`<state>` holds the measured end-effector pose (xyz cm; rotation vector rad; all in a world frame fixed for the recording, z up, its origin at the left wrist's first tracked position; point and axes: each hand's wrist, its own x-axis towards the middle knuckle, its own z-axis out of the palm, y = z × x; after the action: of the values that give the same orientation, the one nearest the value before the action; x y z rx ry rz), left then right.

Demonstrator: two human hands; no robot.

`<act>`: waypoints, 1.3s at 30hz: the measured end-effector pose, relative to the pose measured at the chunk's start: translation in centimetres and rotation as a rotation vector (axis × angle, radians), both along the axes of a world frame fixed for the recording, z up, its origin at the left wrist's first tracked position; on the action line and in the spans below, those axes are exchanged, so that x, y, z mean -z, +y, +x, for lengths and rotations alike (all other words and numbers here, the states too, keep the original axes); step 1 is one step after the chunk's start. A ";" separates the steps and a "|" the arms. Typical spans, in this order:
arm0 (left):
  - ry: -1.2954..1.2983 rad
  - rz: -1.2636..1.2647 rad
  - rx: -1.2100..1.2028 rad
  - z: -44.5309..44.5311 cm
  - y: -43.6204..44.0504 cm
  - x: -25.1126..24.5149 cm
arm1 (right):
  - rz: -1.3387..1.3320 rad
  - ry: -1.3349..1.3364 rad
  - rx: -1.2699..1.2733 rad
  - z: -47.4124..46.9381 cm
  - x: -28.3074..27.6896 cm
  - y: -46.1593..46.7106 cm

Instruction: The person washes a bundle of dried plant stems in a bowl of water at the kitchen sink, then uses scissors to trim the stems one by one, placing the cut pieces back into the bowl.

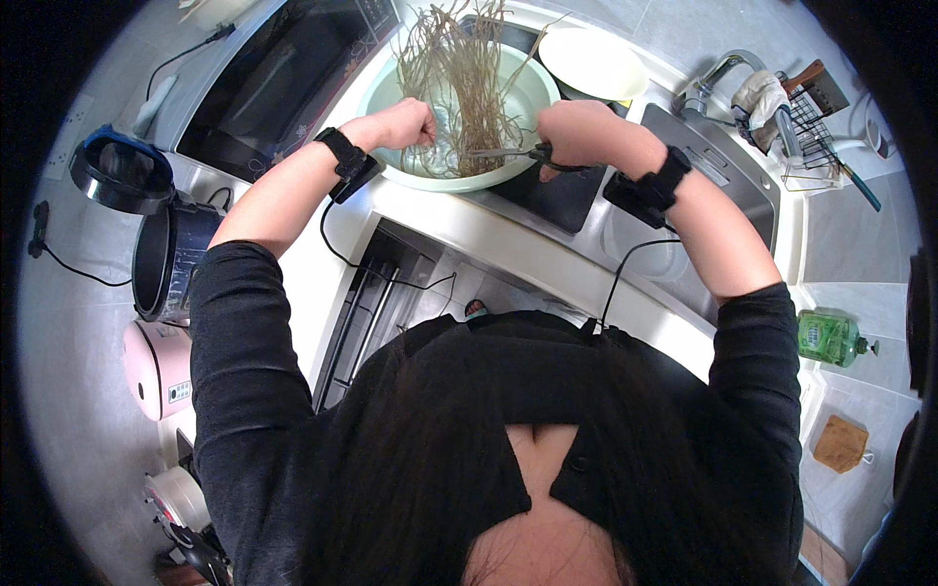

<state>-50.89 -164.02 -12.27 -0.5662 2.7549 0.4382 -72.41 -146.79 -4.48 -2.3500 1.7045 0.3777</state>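
A pale green plastic basin (538,80) rests on the counter, and a bundle of long thin brown plant stems (476,88) stands up in it, spilling over its far rim. My right hand (586,135) grips scissors (538,152) by their dark handles at the basin's right edge. The blades point left across the lower part of the bundle. Over the basin's left side is my left hand (403,124), with fingers curled down beside the stems. Whether anything is pinched in those fingers is hidden.
A white bowl (593,64) stands behind the basin on the right. Farther right are a steel sink (703,168) and a faucet (696,91). A dark glass-fronted appliance (271,88) sits at left, near an open-lidded black appliance (157,256). Cables (623,271) hang from both wrist straps.
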 end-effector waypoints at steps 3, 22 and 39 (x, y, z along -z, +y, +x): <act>0.050 -0.081 0.002 0.6 0.5 -0.9 | -0.071 -0.071 0.057 -1.4 -0.2 1.4; -0.153 0.753 -0.989 -6.6 -0.2 3.8 | -0.030 -0.207 0.224 -3.9 -0.7 5.3; 0.109 0.967 -1.091 -1.7 -0.4 -0.4 | -0.135 -0.262 0.150 -3.0 0.6 2.8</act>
<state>-52.60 -164.42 -11.83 -1.6549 1.6666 1.8598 -75.45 -143.95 -5.05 -2.2227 1.8090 -0.0706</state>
